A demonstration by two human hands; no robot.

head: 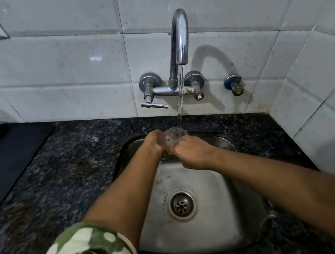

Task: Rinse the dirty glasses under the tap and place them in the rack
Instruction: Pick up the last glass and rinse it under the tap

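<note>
A clear glass (173, 136) is held over the far part of the steel sink (218, 212), directly under the running stream from the chrome tap (179, 38). My left hand (154, 142) wraps the glass from the left. Its right side and lower part are gripped by my right hand (194, 152). Water falls into the glass mouth and splashes over my fingers. Most of the glass is hidden by both hands. No rack is in view.
The sink drain (181, 205) lies near the middle of the basin. Dark speckled granite counter (66, 173) surrounds the sink. A dark mat (10, 157) lies at the left. The tap lever (154, 105) and a blue wall valve (234, 84) sit on the white tiled wall.
</note>
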